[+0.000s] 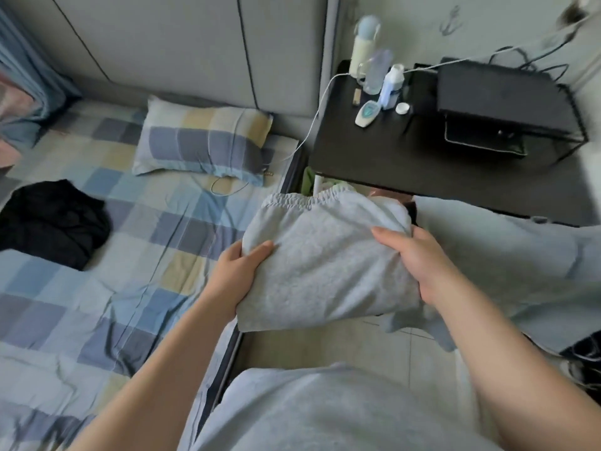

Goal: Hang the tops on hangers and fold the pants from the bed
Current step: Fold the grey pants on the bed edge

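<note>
Folded light grey pants with an elastic waistband are held in the air beside the bed's right edge, above the floor. My left hand grips their left edge, thumb on top. My right hand grips the right edge, fingers curled round the fold. A crumpled black garment lies on the checked bed sheet at the left. A pale blue-grey garment is spread at the right, partly under my right arm.
A checked pillow lies at the padded headboard. The black bedside table carries bottles, a thermometer-like device and a black box. A white cable runs onto the bed. Tiled floor shows below the pants.
</note>
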The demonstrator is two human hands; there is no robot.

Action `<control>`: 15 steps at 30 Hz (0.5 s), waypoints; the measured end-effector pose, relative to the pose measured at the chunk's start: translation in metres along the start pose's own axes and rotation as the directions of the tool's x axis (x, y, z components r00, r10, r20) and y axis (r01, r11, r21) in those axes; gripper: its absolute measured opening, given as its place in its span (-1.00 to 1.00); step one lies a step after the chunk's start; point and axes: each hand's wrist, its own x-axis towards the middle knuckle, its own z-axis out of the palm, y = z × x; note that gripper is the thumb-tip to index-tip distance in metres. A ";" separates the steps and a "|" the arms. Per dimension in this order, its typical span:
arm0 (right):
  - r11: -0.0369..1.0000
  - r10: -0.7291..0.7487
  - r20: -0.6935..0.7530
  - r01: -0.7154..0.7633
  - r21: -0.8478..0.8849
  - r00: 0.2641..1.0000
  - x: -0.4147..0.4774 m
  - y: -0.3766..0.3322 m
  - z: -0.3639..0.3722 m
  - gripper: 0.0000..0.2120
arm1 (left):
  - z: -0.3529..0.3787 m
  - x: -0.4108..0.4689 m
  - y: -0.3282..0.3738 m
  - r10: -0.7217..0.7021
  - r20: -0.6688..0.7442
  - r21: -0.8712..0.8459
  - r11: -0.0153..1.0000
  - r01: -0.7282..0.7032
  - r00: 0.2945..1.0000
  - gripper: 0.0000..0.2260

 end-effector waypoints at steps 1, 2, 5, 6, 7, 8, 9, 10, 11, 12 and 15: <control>0.999 -0.033 -0.017 0.034 0.031 0.999 -0.011 -0.007 -0.022 -0.76 | 0.022 -0.009 0.010 0.050 0.016 0.004 0.999 -0.050 0.999 -0.75; 0.996 -0.064 -0.040 0.066 0.057 0.997 -0.021 -0.014 -0.045 -0.78 | 0.044 -0.017 0.019 0.095 0.032 0.007 0.995 -0.095 0.995 -0.77; 0.984 -0.130 -0.129 0.144 0.106 0.983 -0.050 -0.025 -0.114 -0.78 | 0.112 -0.039 0.040 0.216 0.108 0.024 0.975 -0.220 0.970 -0.82; 0.978 -0.150 -0.163 0.171 0.119 0.975 -0.058 -0.027 -0.137 -0.77 | 0.135 -0.044 0.047 0.249 0.142 0.031 0.966 -0.256 0.958 -0.83; 0.972 -0.167 -0.199 0.196 0.132 0.966 -0.068 -0.028 -0.159 -0.78 | 0.157 -0.049 0.052 0.273 0.179 0.037 0.958 -0.284 0.945 -0.84; 0.965 -0.181 -0.240 0.219 0.144 0.954 -0.077 -0.028 -0.182 -0.78 | 0.180 -0.054 0.057 0.292 0.224 0.042 0.950 -0.308 0.930 -0.83; 0.958 -0.189 -0.284 0.240 0.155 0.940 -0.086 -0.026 -0.203 -0.78 | 0.202 -0.059 0.062 0.310 0.274 0.050 0.941 -0.335 0.911 -0.82; 0.951 -0.195 -0.328 0.260 0.168 0.924 -0.095 -0.024 -0.224 -0.78 | 0.224 -0.064 0.067 0.324 0.327 0.063 0.930 -0.362 0.888 -0.81; 0.941 -0.198 -0.371 0.282 0.189 0.907 -0.105 -0.021 -0.244 -0.79 | 0.247 -0.068 0.071 0.333 0.380 0.077 0.918 -0.388 0.863 -0.80; 0.929 -0.198 -0.411 0.304 0.212 0.890 -0.115 -0.016 -0.263 -0.81 | 0.269 -0.072 0.074 0.333 0.429 0.090 0.909 -0.406 0.840 -0.80; 0.901 -0.156 -0.543 0.344 0.264 0.825 -0.140 0.003 -0.313 -0.80 | 0.337 -0.084 0.078 0.304 0.555 0.135 0.886 -0.445 0.774 -0.84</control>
